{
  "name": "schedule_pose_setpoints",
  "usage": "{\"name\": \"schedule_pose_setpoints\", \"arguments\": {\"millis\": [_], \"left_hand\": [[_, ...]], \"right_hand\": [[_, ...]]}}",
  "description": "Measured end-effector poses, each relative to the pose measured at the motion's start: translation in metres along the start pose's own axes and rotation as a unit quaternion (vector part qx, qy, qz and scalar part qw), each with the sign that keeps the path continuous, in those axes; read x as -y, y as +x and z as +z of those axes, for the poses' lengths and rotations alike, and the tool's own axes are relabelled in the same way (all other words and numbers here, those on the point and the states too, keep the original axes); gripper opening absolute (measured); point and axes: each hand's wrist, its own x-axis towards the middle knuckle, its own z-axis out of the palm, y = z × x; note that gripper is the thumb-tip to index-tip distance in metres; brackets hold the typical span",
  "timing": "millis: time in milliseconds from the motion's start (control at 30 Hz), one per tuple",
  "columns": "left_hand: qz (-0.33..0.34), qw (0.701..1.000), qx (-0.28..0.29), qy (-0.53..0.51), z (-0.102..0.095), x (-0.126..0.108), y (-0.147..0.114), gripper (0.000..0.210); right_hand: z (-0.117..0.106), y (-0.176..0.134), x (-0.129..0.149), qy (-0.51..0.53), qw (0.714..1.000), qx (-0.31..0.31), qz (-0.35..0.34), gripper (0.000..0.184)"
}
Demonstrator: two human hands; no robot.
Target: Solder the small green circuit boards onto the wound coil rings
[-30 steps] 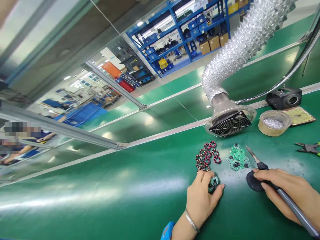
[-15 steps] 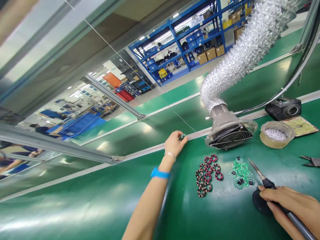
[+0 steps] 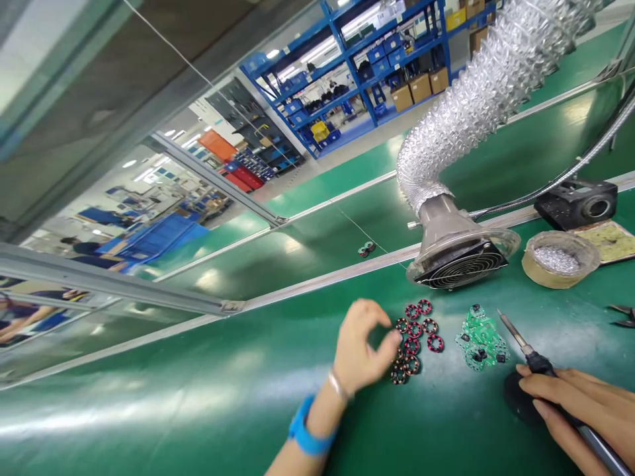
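Note:
My left hand (image 3: pixel 363 347) is open, thumb and fingers apart with nothing between them, at the left side of a cluster of small ring-shaped motor stators (image 3: pixel 413 346). It hides some of the rings. In my right hand (image 3: pixel 585 410) is a soldering iron (image 3: pixel 528 354), its tip pointing up and left toward a heap of small green circuit boards (image 3: pixel 482 340). A round black object (image 3: pixel 518 396) lies under the iron, partly covered by my right hand. Beyond the metal rail sit a couple of small green-topped rings (image 3: pixel 367 249).
A fume extractor hood (image 3: pixel 459 264) on a silver flexible duct (image 3: pixel 461 119) hangs over the bench (image 3: pixel 208 396). At the right are a round tub of metal shavings (image 3: pixel 560 260), a yellow sponge tray (image 3: pixel 608 241), a black iron holder (image 3: pixel 575 205) and pliers (image 3: pixel 624 316).
My left hand has let go of a small green-topped ring beyond the rail and come back toward me, to the stators. My right hand keeps its hold on the soldering iron.

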Motion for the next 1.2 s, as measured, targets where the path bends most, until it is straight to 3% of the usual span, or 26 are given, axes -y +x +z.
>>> {"name": "schedule_pose_setpoints", "arguments": {"millis": [67,133,200,300,500,667,867,1033,1200], "left_hand": [[0.080,0.996,0.024,-0.016,0.004,-0.025,-0.042,0.017],[0.085,0.996,0.009,0.002,0.012,-0.041,-0.066,0.013],[0.073,0.997,-0.006,0.007,0.019,-0.050,-0.075,0.008],[0.065,0.998,0.004,-0.025,0.024,-0.060,-0.073,0.012],[0.056,0.995,0.070,-0.043,0.019,-0.075,-0.069,0.055],[0.078,0.991,0.091,-0.053,0.025,-0.080,-0.066,0.045],[0.131,0.969,0.085,-0.191,0.057,-0.122,-0.051,0.034],[0.083,0.979,0.069,-0.173,0.081,-0.141,-0.044,0.026],[0.065,0.979,0.068,-0.183,0.079,-0.134,-0.051,0.020]], "right_hand": [[-0.001,0.002,0.000,-0.017,0.999,0.037,-0.005,0.028],[-0.004,0.007,0.002,-0.019,0.998,0.054,-0.012,0.027],[-0.008,0.013,0.005,-0.008,0.999,0.050,-0.020,0.026],[-0.013,0.021,0.009,0.009,0.998,0.054,-0.024,0.025],[-0.014,0.024,0.012,0.019,0.998,0.058,-0.009,0.023],[-0.013,0.022,0.015,0.015,0.999,0.047,0.011,0.028],[-0.015,0.022,0.018,0.053,0.995,0.064,0.056,0.041],[-0.014,0.022,0.018,0.079,0.993,0.049,0.077,0.045],[-0.016,0.024,0.019,0.076,0.994,0.041,0.068,0.037]]}}
